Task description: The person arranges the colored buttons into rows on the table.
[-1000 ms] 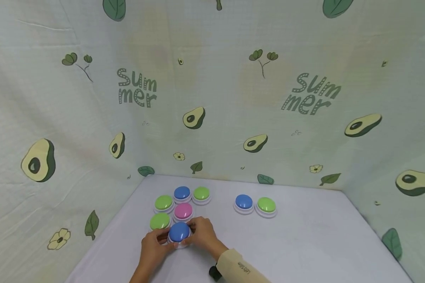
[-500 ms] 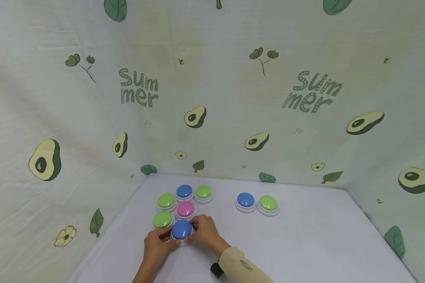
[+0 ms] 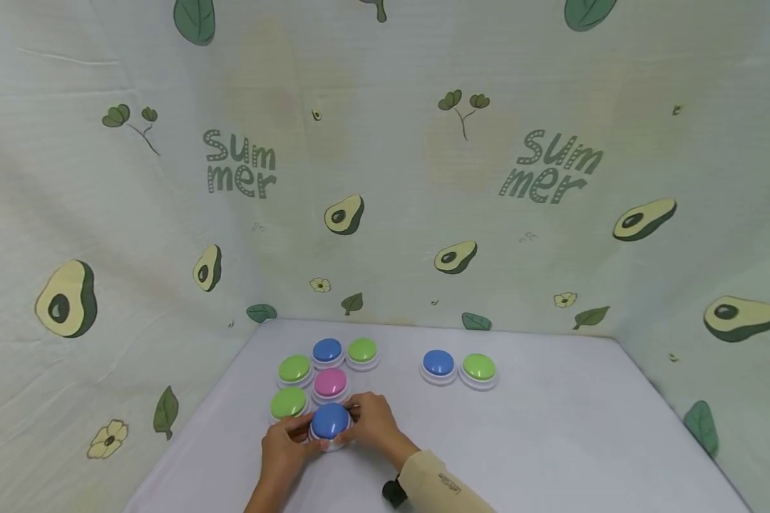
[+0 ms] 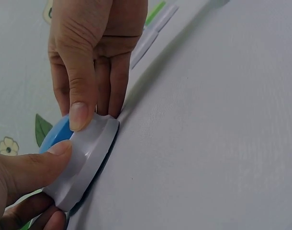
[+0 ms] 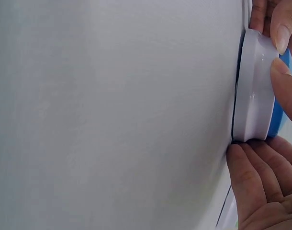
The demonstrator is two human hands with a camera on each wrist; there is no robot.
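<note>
Both hands hold one blue push button (image 3: 330, 420) with a white round base, at the near end of a cluster of buttons. My left hand (image 3: 284, 452) grips its left side, thumb toward me and fingers behind. My right hand (image 3: 375, 427) pinches the right side the same way. In the left wrist view the thumbs press on the white base (image 4: 88, 155) below the blue dome. The right wrist view shows the base (image 5: 253, 91) standing close over the white tabletop. A pink button (image 3: 330, 382) and a green button (image 3: 289, 403) lie right behind it.
Farther back in the cluster are another green button (image 3: 294, 369), a blue one (image 3: 327, 350) and a green one (image 3: 362, 350). To the right, a separate blue button (image 3: 438, 363) and green button (image 3: 478, 368) stand side by side. A printed cloth (image 3: 385, 157) surrounds the white table (image 3: 552, 427).
The held blue button has shifted slightly to the right relative to the pink and green ones, both hands still gripping it. The head view has swayed a little. The other buttons keep their places.
</note>
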